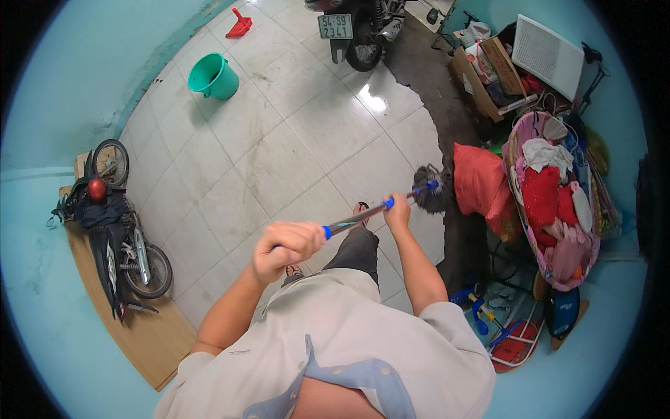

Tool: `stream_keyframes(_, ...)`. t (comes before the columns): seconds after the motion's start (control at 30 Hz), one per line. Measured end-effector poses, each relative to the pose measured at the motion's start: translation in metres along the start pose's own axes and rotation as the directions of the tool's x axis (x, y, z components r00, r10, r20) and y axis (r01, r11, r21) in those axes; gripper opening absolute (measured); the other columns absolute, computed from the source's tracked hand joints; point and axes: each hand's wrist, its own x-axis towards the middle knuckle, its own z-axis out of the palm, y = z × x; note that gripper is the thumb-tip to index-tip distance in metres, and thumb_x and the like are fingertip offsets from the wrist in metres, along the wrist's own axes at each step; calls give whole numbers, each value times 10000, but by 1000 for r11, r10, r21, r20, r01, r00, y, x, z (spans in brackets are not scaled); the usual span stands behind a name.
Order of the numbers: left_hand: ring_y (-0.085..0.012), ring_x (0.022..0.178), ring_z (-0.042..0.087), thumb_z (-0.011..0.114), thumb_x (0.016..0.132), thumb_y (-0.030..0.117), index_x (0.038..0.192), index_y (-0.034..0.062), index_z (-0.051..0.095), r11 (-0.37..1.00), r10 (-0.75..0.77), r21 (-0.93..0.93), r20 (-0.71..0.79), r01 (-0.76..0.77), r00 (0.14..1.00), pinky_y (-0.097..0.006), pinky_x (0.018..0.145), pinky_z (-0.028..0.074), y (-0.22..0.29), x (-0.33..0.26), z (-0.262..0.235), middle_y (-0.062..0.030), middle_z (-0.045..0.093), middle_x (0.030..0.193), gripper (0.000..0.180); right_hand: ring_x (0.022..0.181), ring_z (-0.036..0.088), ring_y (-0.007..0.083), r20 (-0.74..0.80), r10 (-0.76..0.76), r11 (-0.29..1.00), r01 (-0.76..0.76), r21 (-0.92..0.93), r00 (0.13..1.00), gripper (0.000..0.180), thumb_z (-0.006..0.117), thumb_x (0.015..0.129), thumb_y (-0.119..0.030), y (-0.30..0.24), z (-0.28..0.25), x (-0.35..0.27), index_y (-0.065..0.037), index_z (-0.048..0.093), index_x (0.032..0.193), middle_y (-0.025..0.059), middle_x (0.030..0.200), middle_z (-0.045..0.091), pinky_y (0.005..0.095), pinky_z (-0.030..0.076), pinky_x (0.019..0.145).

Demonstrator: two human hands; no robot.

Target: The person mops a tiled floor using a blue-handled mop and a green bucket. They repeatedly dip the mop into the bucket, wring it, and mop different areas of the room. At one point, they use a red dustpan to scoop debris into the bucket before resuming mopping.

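A string mop with a metal handle (pixel 347 223) and blue fittings slants across in front of me. My left hand (pixel 287 248) is closed in a fist around its upper end, beside a blue ring. Farther along, my right hand (pixel 398 212) grips the handle at another blue fitting, close to the mop head. The dark grey mop head (pixel 434 199) is to the right, over the border between the tiles and a dark strip of floor. Whether its strings touch the floor I cannot tell.
A green bucket (pixel 214 78) and a red dustpan (pixel 239 26) are on the tiled floor (pixel 300 146). Motorbikes stand at the far end (pixel 364 42) and the left (pixel 115 237). On the right are a red sack (pixel 481 183), a clothes-filled basket (pixel 518 209) and a cardboard box (pixel 473 85).
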Motion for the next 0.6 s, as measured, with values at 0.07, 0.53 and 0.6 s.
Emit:
stream_keyframes(0.07, -276, 564, 451, 535, 709, 217, 554, 9, 400, 998, 8, 66, -122, 0, 993, -440, 742, 456, 10, 12, 3, -120, 466, 568, 292, 859, 651, 454, 25, -55, 997, 54, 50, 998, 225, 795, 877, -188, -13, 14, 39, -54, 614, 870, 205, 887, 669, 538, 508, 755)
stream_keyframes(0.53, -238, 516, 533, 589, 743, 285, 509, 54, 461, 816, 62, 572, -228, 83, 972, -425, 656, 463, 96, 60, 35, -52, 498, 518, 353, 1011, 664, 414, 355, -468, 853, 308, 421, 809, 237, 728, 943, -294, -201, 84, 148, -84, 619, 931, 139, 967, 673, 516, 556, 993)
stream_keyframes(0.6, -251, 505, 516, 590, 697, 252, 516, 39, 473, 849, 109, 527, -255, 44, 961, -427, 645, 467, 101, 60, 19, -60, 490, 519, 303, 1026, 668, 405, 399, -463, 864, 304, 401, 791, 214, 727, 936, -278, -210, 71, 157, -89, 628, 933, 130, 971, 681, 523, 567, 925)
